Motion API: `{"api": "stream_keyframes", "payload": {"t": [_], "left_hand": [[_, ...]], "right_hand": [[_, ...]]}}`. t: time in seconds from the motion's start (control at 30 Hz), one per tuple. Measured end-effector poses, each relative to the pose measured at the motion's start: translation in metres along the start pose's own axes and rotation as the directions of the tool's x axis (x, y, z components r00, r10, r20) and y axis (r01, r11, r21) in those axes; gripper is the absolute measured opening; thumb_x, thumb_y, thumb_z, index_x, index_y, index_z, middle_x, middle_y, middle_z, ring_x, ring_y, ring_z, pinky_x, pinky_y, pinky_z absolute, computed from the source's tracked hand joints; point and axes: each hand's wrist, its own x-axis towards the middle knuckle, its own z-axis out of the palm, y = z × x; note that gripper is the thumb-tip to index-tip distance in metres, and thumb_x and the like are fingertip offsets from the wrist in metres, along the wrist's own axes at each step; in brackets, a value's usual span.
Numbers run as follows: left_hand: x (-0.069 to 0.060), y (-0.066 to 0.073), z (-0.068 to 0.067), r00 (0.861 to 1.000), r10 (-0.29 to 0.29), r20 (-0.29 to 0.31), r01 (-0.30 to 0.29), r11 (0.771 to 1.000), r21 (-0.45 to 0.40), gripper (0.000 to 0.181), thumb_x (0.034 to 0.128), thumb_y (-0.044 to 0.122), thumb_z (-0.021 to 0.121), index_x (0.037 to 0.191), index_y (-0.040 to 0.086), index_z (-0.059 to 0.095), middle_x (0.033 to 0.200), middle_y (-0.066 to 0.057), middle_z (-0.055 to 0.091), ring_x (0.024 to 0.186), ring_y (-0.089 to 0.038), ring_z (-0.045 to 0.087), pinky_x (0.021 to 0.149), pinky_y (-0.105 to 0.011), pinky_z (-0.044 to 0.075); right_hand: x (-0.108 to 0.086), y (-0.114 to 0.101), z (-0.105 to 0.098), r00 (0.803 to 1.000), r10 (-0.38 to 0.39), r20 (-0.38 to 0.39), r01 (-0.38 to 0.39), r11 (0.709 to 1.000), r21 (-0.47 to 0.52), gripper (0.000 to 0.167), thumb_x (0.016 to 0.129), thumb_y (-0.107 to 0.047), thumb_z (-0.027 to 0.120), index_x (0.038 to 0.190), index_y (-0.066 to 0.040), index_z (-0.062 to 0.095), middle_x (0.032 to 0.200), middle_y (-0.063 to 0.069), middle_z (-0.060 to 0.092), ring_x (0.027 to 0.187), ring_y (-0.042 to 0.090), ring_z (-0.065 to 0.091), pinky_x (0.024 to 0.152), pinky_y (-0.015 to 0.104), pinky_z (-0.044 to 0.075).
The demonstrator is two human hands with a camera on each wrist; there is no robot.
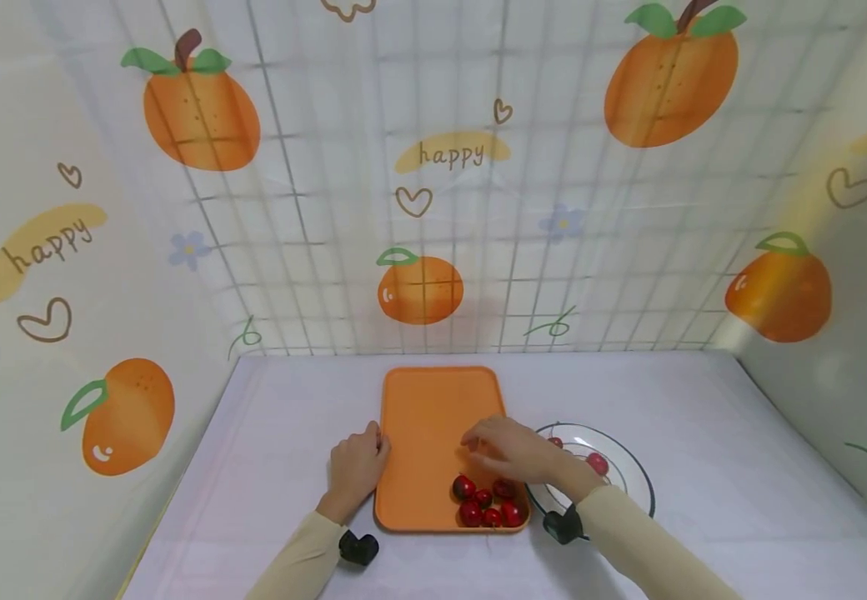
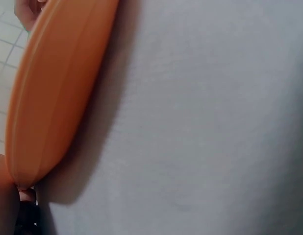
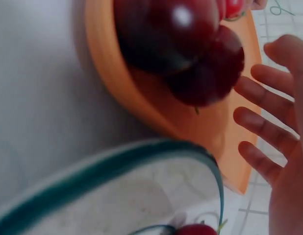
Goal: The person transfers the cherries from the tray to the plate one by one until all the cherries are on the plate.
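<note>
An orange tray (image 1: 433,433) lies on the table, with several dark red cherries (image 1: 471,512) grouped in its near right corner. My left hand (image 1: 356,465) grips the tray's left edge; in the left wrist view part of that hand (image 2: 4,196) shows against the tray's rim (image 2: 48,107). Over the right half of the tray, just beyond the cherries, is my right hand (image 1: 512,450), fingers apart and loosely bent. The right wrist view shows this hand (image 3: 284,122) holding nothing, beside large cherries (image 3: 210,68).
A clear glass plate (image 1: 632,475) with a dark green rim stands against the tray's right side, partly under my right forearm. Red cherries (image 1: 597,463) lie on it. A printed curtain (image 1: 313,275) hangs behind the table and along both sides.
</note>
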Motion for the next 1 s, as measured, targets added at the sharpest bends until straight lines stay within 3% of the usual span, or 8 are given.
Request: {"api": "stream_keyframes", "payload": {"t": [0.23, 0.5, 1.0], "left_hand": [[0.0004, 0.0015, -0.0003, 1.000, -0.002, 0.001, 0.002, 1.000, 0.001, 0.029, 0.0977, 0.021, 0.062, 0.075, 0.013, 0.046, 0.056, 0.006, 0.031, 0.048, -0.012, 0.032, 0.047, -0.026, 0.022], [0.0021, -0.0013, 0.0025, 1.000, -0.005, 0.010, 0.005, 1.000, 0.000, 0.030, 0.0987, 0.023, 0.060, 0.075, 0.013, 0.045, 0.056, 0.005, 0.031, 0.048, -0.012, 0.031, 0.047, -0.025, 0.022], [0.0014, 0.0028, 0.0002, 1.000, -0.010, 0.018, 0.010, 1.000, -0.001, 0.029, 0.0984, 0.021, 0.061, 0.075, 0.013, 0.045, 0.057, 0.006, 0.030, 0.048, -0.011, 0.031, 0.047, -0.025, 0.021]], "right_hand": [[0.0035, -0.0015, 0.0038, 0.997, 0.005, 0.072, -0.007, 1.000, 0.020, 0.038, 0.102, -0.043, 0.058, 0.129, -0.018, 0.066, 0.125, -0.003, 0.069, 0.114, 0.017, 0.060, 0.104, 0.045, 0.052], [0.0054, -0.0034, 0.0056, 0.992, 0.012, 0.125, -0.016, 0.999, 0.035, 0.045, 0.096, -0.057, 0.062, 0.125, -0.024, 0.068, 0.118, -0.010, 0.069, 0.110, 0.009, 0.057, 0.100, 0.041, 0.052], [0.0039, -0.0072, 0.0053, 0.988, -0.016, 0.154, 0.017, 1.000, -0.007, 0.039, 0.092, -0.058, 0.066, 0.118, -0.029, 0.071, 0.112, -0.011, 0.067, 0.106, 0.008, 0.054, 0.096, 0.037, 0.051]]}}
